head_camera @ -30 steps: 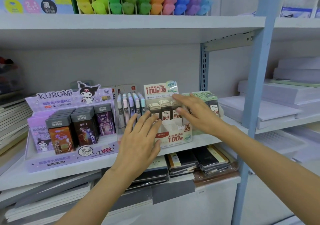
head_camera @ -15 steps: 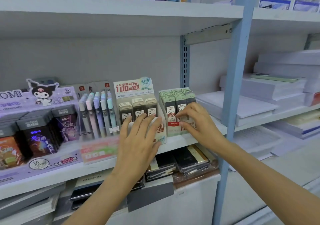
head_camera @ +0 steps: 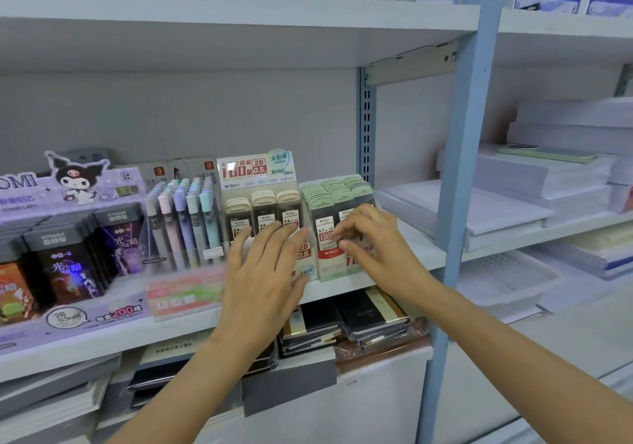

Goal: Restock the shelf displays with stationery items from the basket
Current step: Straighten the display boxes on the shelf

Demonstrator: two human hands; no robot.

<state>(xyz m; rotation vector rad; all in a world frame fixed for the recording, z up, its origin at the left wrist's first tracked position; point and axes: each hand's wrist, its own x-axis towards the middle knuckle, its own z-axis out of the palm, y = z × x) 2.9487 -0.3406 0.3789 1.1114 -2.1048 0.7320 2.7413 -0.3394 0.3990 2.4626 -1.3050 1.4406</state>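
Left hand (head_camera: 267,282) lies flat, fingers spread and gripping nothing, against the cream lead box (head_camera: 263,217), apparently steadying it. Just right of that box, the right hand (head_camera: 371,241) curls its fingertips (head_camera: 337,236) at the front of the green lead box (head_camera: 337,228), probably squaring it; whether they pinch a case cannot be told. No basket is visible.
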